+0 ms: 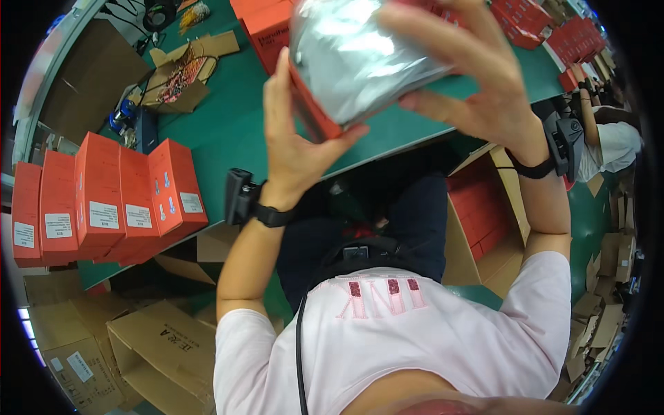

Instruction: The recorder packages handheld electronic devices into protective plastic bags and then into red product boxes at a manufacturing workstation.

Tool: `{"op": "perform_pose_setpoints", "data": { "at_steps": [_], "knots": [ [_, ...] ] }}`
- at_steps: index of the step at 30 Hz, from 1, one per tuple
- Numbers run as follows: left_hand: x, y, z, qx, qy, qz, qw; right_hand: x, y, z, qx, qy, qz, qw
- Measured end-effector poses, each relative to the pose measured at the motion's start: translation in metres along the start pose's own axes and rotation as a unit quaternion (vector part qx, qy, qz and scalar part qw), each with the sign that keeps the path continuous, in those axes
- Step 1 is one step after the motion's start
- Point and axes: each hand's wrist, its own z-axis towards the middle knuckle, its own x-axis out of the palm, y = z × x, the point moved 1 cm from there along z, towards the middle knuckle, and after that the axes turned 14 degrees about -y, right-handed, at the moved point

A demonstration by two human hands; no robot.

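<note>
My left hand [301, 152] grips a shiny silver-and-red package [360, 66]; right of it, my right hand [492, 90] spreads wide, fingers blurred.

The top edge cuts off the shiny silver package [360, 66], which hides part of a red box [268, 33] behind it. The fingers [446, 40] of the right hand [496, 97] are blurred. Print on the white labels [104, 215] at left is too small to read
</note>
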Motion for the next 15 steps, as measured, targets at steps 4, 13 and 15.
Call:
{"op": "perform_pose_setpoints", "data": {
  "at_steps": [4, 13, 15],
  "knots": [
    [0.022, 0.001, -0.008, -0.135, 0.01, -0.092, 0.987, 0.019, -0.01, -0.006, 0.006, 0.028, 0.035, 0.999],
    [0.016, -0.015, 0.044, -0.131, -0.034, -0.265, 0.955, 0.017, -0.031, 0.002, 0.174, 0.086, 0.082, 0.978],
    [0.015, -0.013, 0.048, -0.138, -0.027, -0.275, 0.951, 0.022, -0.032, 0.002, 0.168, 0.02, 0.128, 0.977]
  ]
}}
